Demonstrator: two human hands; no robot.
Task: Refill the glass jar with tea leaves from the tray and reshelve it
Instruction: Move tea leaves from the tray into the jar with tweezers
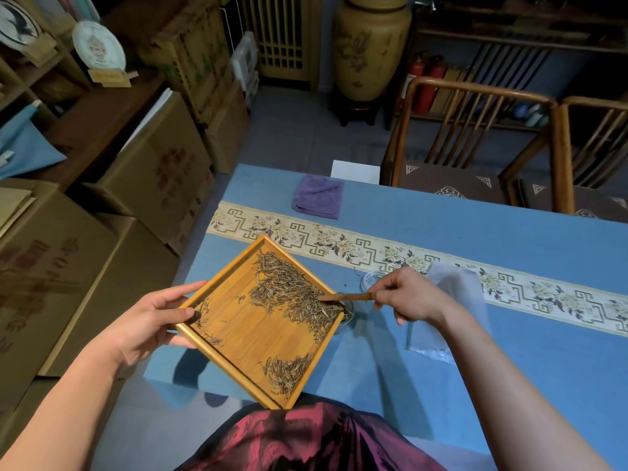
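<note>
the left hand (153, 321) grips the bamboo tray (261, 321) by its corner, thumb on the rim, tilting it so the far corner hangs over the glass jar (348, 309), which sits mostly hidden on the blue worktop (475, 239). the right hand (411, 295) pinches a thin wooden scraper (346, 297), nudging tea leaves (292, 290) toward that corner. best to sweep gently, in small batches, and not forget the second clump by the near edge.

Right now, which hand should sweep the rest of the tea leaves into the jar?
Right hand: it already pinches the wooden stick at the tea leaves over the jar. Left hand grips the tray.
</note>
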